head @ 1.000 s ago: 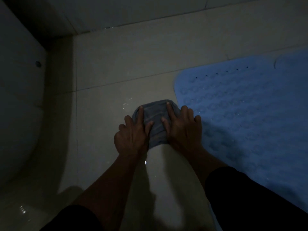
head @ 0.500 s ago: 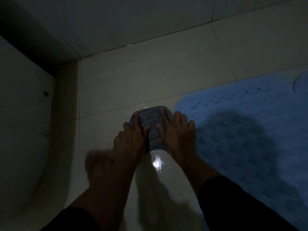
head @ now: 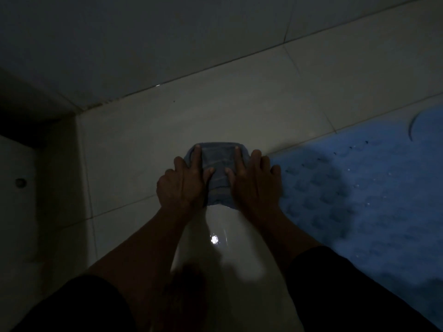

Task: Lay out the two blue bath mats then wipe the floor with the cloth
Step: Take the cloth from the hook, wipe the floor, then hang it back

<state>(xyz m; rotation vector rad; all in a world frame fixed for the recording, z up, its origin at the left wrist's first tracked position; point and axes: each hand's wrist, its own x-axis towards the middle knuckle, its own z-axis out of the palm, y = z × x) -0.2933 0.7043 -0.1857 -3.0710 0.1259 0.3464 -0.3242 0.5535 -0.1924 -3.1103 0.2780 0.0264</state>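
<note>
A folded blue-grey cloth [head: 218,164] lies flat on the pale tiled floor [head: 148,144]. My left hand [head: 182,185] presses down on its left side and my right hand [head: 254,185] on its right side, fingers spread over the fabric. A blue bath mat [head: 359,200] with a bumpy surface lies flat on the floor to the right, its near corner touching my right hand's outer fingers. The curved edge of a second blue mat [head: 429,121] shows at the far right. The floor behind the cloth, between my arms, looks wet and shiny.
The room is dim. A tiled wall [head: 167,44] rises just beyond the cloth. A white fixture [head: 16,212] with a small round knob stands at the left edge. My dark-clothed knees fill the bottom of the view.
Both hands have pushed the cloth forward across the floor toward the wall, alongside the mat's left edge. A wet streak now lies behind the cloth.
</note>
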